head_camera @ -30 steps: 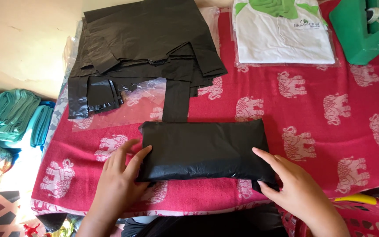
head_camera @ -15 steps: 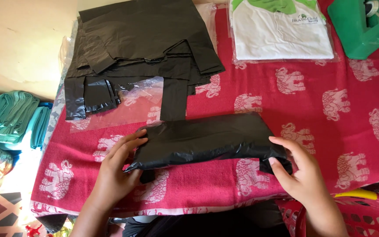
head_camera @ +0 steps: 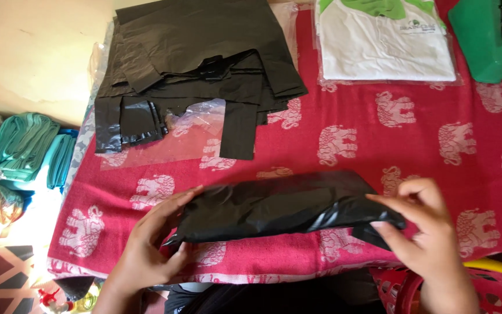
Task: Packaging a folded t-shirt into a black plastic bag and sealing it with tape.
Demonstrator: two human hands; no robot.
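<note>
A black plastic-wrapped packet is lifted a little off the red elephant-print cloth, near its front edge. My left hand grips the packet's left end, thumb on top. My right hand pinches its right end, where a loose flap of black plastic hangs down. The packet is tilted, its top face turned toward me.
A pile of flat black plastic bags lies at the back left on a clear plastic sheet. A bagged white and green shirt and a green box sit at the back right. Folded teal cloth lies left; a red basket is lower right.
The packet lay flat on the cloth a second ago; both hands have since raised it, tipped it toward me and drawn it nearer the front edge.
</note>
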